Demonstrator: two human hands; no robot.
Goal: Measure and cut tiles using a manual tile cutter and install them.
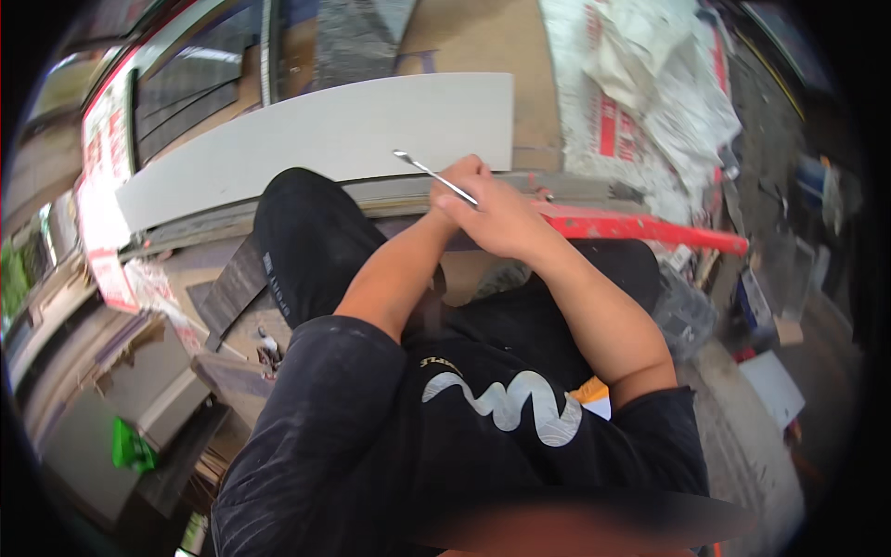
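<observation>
My right hand (501,218) is closed around the lower end of a slim, shiny metal tool (432,173) with a flared tip. The tool slants up and to the left over a long, pale grey tile (343,130). Partly behind my right hand, my left hand (464,173) is closed with its fingers curled at the near edge of the tile. What is in its fingers, if anything, is hidden. Just right of my hands, a red metal bar (640,229) runs to the right. Below the tile lies a long metal rail (380,193), partly covered by my knee.
Crumpled white plastic sheeting (664,65) lies at the far right. Dark panels (190,102) stand at the far left, with a dark offcut (230,290) beside my left knee. A clear plastic container (685,316) sits by my right knee. Boxes and a green bag (132,446) are at the lower left.
</observation>
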